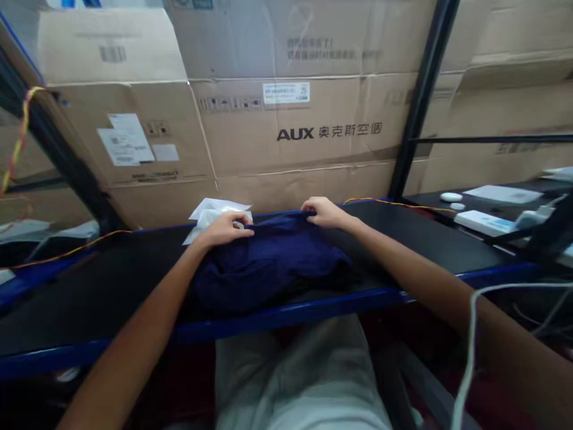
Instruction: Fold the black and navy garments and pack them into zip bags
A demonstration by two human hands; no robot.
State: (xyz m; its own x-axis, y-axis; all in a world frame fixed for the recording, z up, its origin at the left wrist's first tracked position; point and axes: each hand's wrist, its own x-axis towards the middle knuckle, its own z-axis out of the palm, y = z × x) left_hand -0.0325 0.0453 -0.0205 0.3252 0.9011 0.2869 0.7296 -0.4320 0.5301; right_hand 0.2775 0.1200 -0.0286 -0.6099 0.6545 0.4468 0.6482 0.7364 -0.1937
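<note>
A dark navy cloth (277,257) lies bunched on the black shelf top, close to its blue front edge. My left hand (228,229) pinches the cloth's upper left corner between thumb and fingers. At the upper right corner, my right hand (323,213) is closed on the same cloth. The cloth's back edge stretches between both hands, and its lower part rests in loose folds. White crumpled paper or plastic (210,213) sits just behind my left hand, partly covered by it.
Large cardboard boxes (304,155) stand behind the black shelf (134,286). Dark metal posts (418,101) rise at both sides. A red-yellow wire crosses the shelf. White devices (486,223) lie at right, and a white cable (471,340) hangs in front.
</note>
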